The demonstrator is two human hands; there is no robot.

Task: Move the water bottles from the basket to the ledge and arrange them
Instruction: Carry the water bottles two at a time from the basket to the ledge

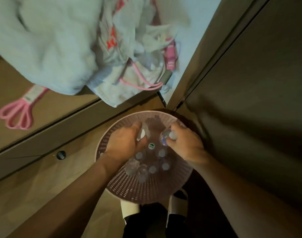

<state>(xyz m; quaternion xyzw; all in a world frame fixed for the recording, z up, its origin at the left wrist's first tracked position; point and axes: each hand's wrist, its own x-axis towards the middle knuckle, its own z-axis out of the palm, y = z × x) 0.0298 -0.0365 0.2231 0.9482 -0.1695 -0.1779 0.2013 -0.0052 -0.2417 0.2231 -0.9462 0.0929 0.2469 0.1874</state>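
Observation:
A round pinkish slotted basket [129, 188] stands on the wooden floor between my feet. Several clear water bottles [152, 169] stand upright inside it, seen from above by their caps, one cap with a green logo [151, 146]. My left hand [124, 143] is down in the basket and grips a white-capped bottle [143, 133] by its top. My right hand [184, 143] grips another bottle with a blue label [167, 136] near its neck. The wooden ledge [49, 107] runs above and to the left of the basket.
A pale blanket and clothes [49, 40] hang over the ledge. Pink elastic bands [16, 115] lie on the ledge at the left. A dark cabinet wall [250, 100] rises on the right. A round floor stop [61, 154] sits left of the basket. My white slippers [129, 208] show below.

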